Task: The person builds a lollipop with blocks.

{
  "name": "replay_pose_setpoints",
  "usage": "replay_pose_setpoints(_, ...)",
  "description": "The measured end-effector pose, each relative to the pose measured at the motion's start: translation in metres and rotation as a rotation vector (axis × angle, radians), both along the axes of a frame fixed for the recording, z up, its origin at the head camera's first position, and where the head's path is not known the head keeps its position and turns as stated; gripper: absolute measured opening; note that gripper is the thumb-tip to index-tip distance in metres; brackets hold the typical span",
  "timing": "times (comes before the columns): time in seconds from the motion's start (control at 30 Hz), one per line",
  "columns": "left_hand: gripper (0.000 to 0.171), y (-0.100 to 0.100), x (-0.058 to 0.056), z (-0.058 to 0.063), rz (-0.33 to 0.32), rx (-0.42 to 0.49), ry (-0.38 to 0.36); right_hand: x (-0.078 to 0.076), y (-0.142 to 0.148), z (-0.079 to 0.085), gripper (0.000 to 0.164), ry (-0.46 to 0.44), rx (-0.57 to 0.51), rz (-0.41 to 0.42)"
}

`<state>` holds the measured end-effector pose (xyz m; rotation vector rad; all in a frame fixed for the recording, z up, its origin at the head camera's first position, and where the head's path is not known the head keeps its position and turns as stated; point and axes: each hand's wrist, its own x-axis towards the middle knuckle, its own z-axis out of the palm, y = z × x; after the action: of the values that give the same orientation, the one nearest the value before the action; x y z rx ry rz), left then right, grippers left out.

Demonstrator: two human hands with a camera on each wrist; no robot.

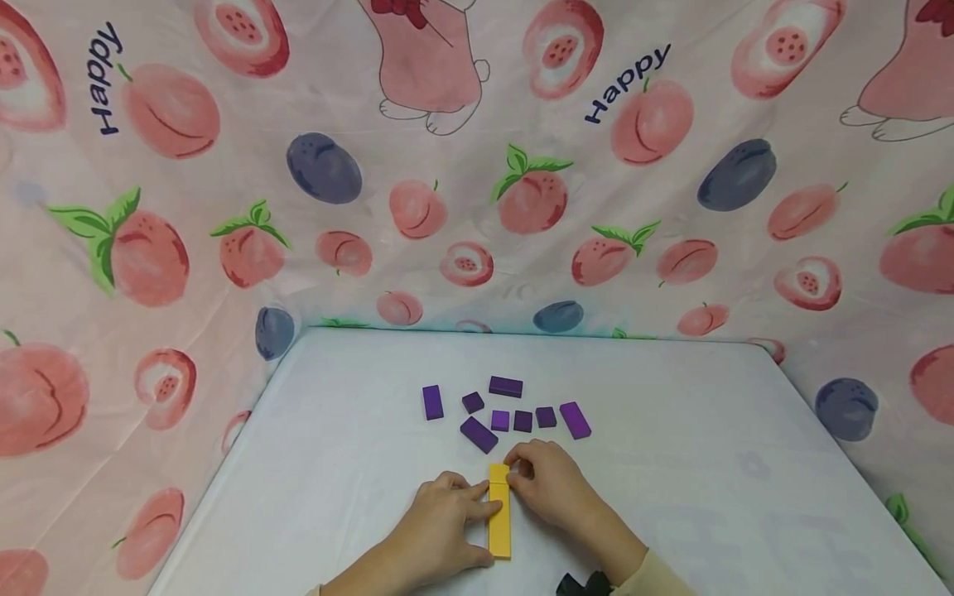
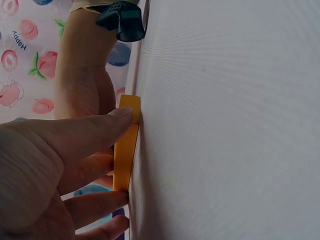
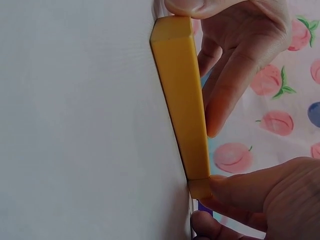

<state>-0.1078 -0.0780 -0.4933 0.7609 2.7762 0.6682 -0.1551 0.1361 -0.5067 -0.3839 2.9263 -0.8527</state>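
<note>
A long yellow block (image 1: 500, 536) lies on the white table, pointing away from me. Against its far end sits a short yellow block (image 1: 498, 473), the two forming one straight strip. My left hand (image 1: 440, 530) holds the long block from the left, thumb at its near end and a finger over its upper face. With thumb and index finger, my right hand (image 1: 551, 488) pinches the short block at the far end. The right wrist view shows the seam between the long block (image 3: 182, 107) and the short block (image 3: 200, 189), close against each other.
Beyond the hands lie several purple blocks, long ones such as this purple block (image 1: 479, 434) and small purple cubes (image 1: 523, 421). The white table (image 1: 358, 397) ends at a fruit-patterned curtain (image 1: 462, 207). A black device (image 1: 585, 584) sits at the right wrist.
</note>
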Motion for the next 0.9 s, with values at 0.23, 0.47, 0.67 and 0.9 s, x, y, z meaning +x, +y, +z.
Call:
replay_pose_setpoints(0.23, 0.062, -0.0002, -0.0007, 0.0007, 0.006, -0.003, -0.028, -0.0022, 0.0006, -0.0003, 0.012, -0.011, -0.009, 0.004)
replay_pose_setpoints(0.47, 0.062, -0.0023, -0.0014, 0.0007, 0.000, 0.024, -0.018, -0.0029, 0.0009, 0.0002, 0.012, -0.029, -0.024, 0.004)
replay_pose_setpoints(0.67, 0.063, -0.0036, -0.0027, -0.0010, 0.012, 0.053, -0.038, -0.0038, 0.0013, -0.0003, 0.012, -0.025, -0.021, 0.007)
replay_pose_setpoints(0.9, 0.058, -0.0038, -0.0046, -0.0017, 0.011, 0.093, -0.002, -0.0035, 0.0006, 0.0015, 0.013, -0.041, -0.022, -0.001)
